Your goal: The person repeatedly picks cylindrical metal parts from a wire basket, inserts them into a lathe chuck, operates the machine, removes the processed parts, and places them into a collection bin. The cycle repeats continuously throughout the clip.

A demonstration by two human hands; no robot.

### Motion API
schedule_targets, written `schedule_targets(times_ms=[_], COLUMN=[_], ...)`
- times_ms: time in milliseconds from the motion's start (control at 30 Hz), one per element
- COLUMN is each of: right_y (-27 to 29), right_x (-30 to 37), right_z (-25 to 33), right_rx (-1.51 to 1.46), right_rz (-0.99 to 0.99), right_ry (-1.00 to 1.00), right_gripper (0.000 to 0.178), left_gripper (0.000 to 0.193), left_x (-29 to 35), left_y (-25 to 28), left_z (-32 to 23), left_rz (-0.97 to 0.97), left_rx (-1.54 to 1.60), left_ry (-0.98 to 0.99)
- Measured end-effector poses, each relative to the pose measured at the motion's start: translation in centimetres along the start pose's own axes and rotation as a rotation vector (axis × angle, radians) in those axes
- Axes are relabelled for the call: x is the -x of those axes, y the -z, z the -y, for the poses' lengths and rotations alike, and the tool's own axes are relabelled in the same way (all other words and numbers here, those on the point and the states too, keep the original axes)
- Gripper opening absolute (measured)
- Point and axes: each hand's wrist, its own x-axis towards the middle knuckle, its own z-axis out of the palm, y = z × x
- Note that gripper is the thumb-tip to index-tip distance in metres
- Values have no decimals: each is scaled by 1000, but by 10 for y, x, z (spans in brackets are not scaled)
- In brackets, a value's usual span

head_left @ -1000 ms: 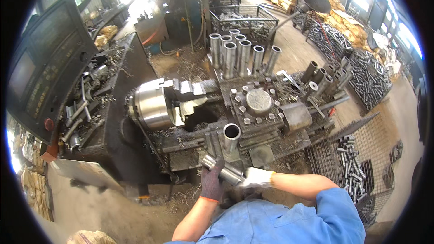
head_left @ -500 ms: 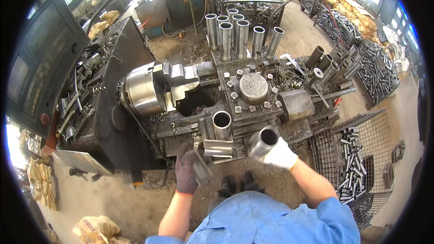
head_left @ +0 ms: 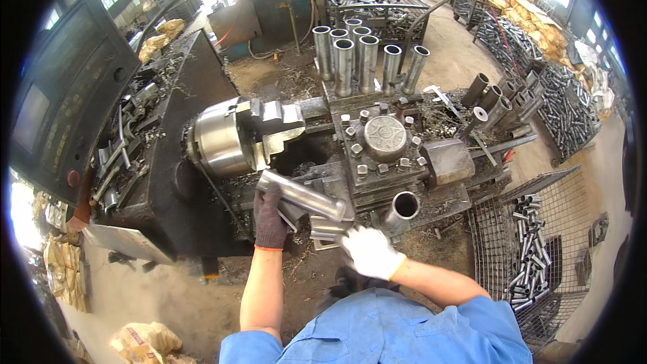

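Observation:
My left hand (head_left: 271, 221), in a dark glove, grips a shiny metal tube (head_left: 303, 195). The tube is tilted, its right end lower, over a channel-shaped metal piece (head_left: 329, 228) at the lathe's front. A thin, light-edged piece (head_left: 286, 218) shows just below the tube; whether my left hand also holds it is unclear. In a white glove, my right hand (head_left: 371, 253) is beside the channel piece, fingers extended and slightly blurred, with nothing visible in them. Another metal tube (head_left: 404, 209) stands upright on the machine just beyond that hand.
The lathe chuck (head_left: 219, 138) is at left, with the bolted tool post (head_left: 385, 137) right of it. Several tubes (head_left: 344, 67) stand behind the post; darker ones (head_left: 495, 102) are farther right. A caliper (head_left: 441, 100) lies near them. A wire basket (head_left: 488, 243) of small tubes stands at right.
My right hand has released its tube, now upright on the machine, and moved left. The tube that stood by the channel piece is now tilted in my left hand, which has moved up.

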Motion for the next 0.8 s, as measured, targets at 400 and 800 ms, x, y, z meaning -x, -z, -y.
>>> schedule_targets(times_ms=[400,800], right_y=[36,177], right_x=[-88,-136], right_z=[12,14], right_rx=[-905,-457], right_rz=[54,109], right_ry=[-380,62], right_gripper=[63,82], left_gripper=[78,84], left_x=[42,39], left_y=[67,-18], left_z=[8,-53], left_rz=[-143,261], left_rx=[565,303], left_ry=[212,-322])
